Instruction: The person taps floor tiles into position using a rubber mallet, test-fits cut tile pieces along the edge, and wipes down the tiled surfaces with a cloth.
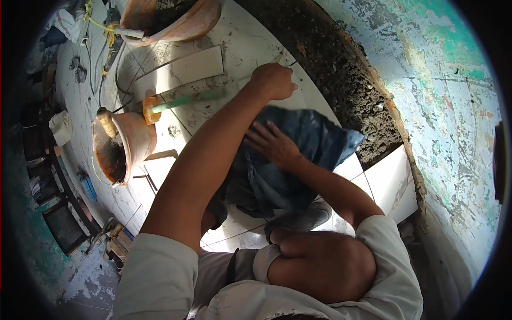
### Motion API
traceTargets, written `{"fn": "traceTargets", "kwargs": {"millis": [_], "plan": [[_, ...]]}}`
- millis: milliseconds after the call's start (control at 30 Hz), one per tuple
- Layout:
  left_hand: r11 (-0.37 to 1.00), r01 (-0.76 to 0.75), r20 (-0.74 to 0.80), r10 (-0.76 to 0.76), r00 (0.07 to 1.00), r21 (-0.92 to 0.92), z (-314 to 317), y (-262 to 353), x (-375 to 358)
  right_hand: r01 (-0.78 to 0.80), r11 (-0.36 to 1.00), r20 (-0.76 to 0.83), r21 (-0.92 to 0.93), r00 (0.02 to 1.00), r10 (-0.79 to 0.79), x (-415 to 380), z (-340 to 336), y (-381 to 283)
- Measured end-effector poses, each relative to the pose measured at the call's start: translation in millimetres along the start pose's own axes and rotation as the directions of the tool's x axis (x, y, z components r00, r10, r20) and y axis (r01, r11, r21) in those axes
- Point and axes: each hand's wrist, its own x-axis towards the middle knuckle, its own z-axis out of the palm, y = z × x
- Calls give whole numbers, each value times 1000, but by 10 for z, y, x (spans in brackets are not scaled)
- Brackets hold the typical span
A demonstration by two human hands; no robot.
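Note:
My left hand [274, 81] is closed in a fist above the white tiles, just beyond the upper edge of a dark blue cloth [304, 128]. Whatever it may hold is hidden by the fingers. My right hand [274, 146] lies on the cloth with its fingers spread. The cloth is crumpled, and its right corner reaches the edge of the bare rubble strip. To the left of the cloth, a mallet with an orange head [151, 110] and a green handle lies on the floor, partly behind my left forearm.
A clay pot with a wooden-handled tool [124, 146] stands left; a larger pot [176, 24] is at the top. A loose tile strip [181, 68] lies between. Rubble [368, 106] runs along the peeling wall [442, 112]. Cables and metal frames [64, 226] are far left.

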Motion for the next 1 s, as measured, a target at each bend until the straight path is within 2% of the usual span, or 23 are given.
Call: {"fn": "traceTargets", "kwargs": {"millis": [33,100,167,200,267,400,433,467,500,567,667,700,733,833,867,933,1000], "plan": [[1000,9,36,-9,999,1,-8,-8,8,70,997,11,-40,997,-70,-154,-4,-158],[1000,13,68,-14,998,11,-25,-39,24,158,987,215,-7,965,-152,-540,-92,-428],[1000,14,49,-14,999,10,23,-77,-4,177,973,462,148,858,-226,-852,-175,-603],[1000,10,52,-11,999,15,33,-97,-19,172,974,458,150,861,-222,-1000,-135,-643],[1000,-11,28,11,1000,4,51,-129,-41,96,946,238,310,955,-175,-1244,14,-666],[998,-55,16,55,998,16,45,-90,-73,42,955,126,292,989,-82,-1339,117,-587],[997,-63,34,61,998,45,39,-58,-98,-67,950,113,306,993,33,-1333,103,-503],[995,-71,50,68,996,74,14,-32,-102,-173,932,100,319,984,149,-1289,45,-389],[995,-73,46,70,996,74,9,-36,-87,-174,933,100,314,984,150,-1215,-3,-264],[990,-86,44,81,996,109,30,-25,-65,-271,943,65,192,963,263,-1017,-80,-12],[990,-118,9,118,993,77,41,-50,2,-291,941,22,170,956,292,-567,-240,354],[990,-122,11,122,992,72,49,-45,21,-313,935,-38,168,945,324,-411,-251,439],[994,-99,10,98,995,56,43,-44,44,-332,929,-102,164,931,351,-330,-262,466],[998,-33,17,32,999,52,54,-26,16,-411,901,-87,137,902,424,-360,-240,281],[997,-13,28,10,1000,82,30,-23,17,-407,904,-90,132,903,420,-451,-214,169],[997,-21,36,19,999,77,20,-67,36,-319,927,59,199,948,313,-805,-117,-182],[998,-18,43,15,999,62,30,-99,33,-192,927,29,323,981,194,-1182,-20,-503]]}}
